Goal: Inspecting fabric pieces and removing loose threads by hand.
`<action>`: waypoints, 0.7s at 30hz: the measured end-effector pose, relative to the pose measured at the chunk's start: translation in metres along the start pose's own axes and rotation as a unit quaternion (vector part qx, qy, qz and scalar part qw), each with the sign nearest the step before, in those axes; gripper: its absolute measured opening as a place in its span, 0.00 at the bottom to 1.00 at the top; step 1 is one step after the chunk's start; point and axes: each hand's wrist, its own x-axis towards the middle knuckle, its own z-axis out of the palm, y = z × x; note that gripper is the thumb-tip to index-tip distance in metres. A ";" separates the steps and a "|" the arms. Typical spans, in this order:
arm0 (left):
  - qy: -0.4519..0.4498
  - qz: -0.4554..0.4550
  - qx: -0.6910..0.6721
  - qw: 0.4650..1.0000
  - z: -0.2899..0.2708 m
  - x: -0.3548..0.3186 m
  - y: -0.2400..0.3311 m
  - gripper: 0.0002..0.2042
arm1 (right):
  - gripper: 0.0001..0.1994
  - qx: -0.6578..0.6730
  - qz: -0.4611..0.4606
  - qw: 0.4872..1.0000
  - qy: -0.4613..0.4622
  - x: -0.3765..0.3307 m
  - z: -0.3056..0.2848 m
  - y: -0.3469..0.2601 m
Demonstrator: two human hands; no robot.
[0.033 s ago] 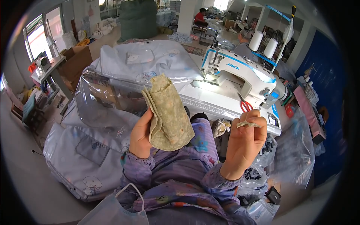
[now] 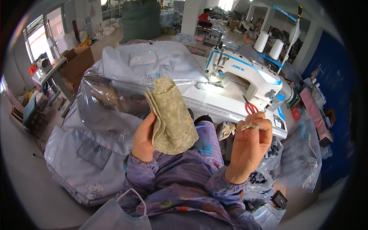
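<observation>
greenish folded flatbread [image 2: 170, 117] stands upright in our left hand [image 2: 143, 138], fingers wrapped around it, above our lap. our right hand [image 2: 249, 147] pinches a torn-off scrap [image 2: 253, 126] between fingertips; we judge eating it comes next, calling for a steady lift.

A matt, speckled, floury surface is shown by the rolled flatbread [image 2: 171, 117]. Glossy white enamelled metal is seen on the sewing machine [image 2: 245, 74]. Clear, shiny plastic sheeting [image 2: 103, 99] is laid over matt pale cloth [image 2: 161, 63].
</observation>
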 end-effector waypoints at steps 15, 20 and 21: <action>0.017 0.164 0.274 0.948 0.014 -0.011 -0.018 0.17 | 0.06 -0.012 0.047 0.999 -0.010 0.001 0.000 0.002; -0.012 0.162 0.266 0.950 0.009 -0.011 -0.016 0.17 | 0.09 -0.006 0.118 0.993 0.029 0.007 -0.011 0.024; -0.009 0.155 0.250 0.956 0.008 -0.011 -0.016 0.17 | 0.09 -0.004 0.127 0.991 0.032 0.008 -0.013 0.024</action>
